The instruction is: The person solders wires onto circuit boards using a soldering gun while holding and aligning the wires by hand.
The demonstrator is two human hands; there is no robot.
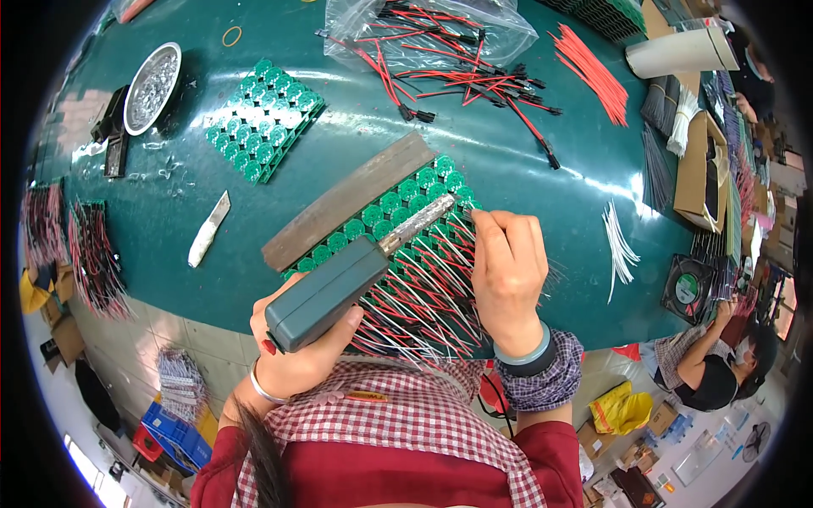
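My left hand (pixel 296 366) is wrapped round the dark green-grey body of a soldering gun (pixel 329 292). Its silvery barrel (pixel 417 225) slants up to the right over a panel of small round green circuit boards (pixel 373 216), the tip close to the panel's upper right end. There my right hand (pixel 511 275) is closed in a pinch; thin dark wires (pixel 555 275) stick out past its right side. Red and white wires (pixel 415 309) fan from the panel toward my apron. Along the panel's far side lies a worn grey-brown bar (pixel 347 201).
Left on the green table (pixel 279 216): another green panel (pixel 267 118), a metal bowl (pixel 154 89), a white-wrapped blade (pixel 209 230) and wired panels (pixel 93 254). Beyond are a plastic bag (pixel 423 38) with connector leads (pixel 500 89). Right: red wires (pixel 593 74), white wires (pixel 620 251), a fan (pixel 688 288).
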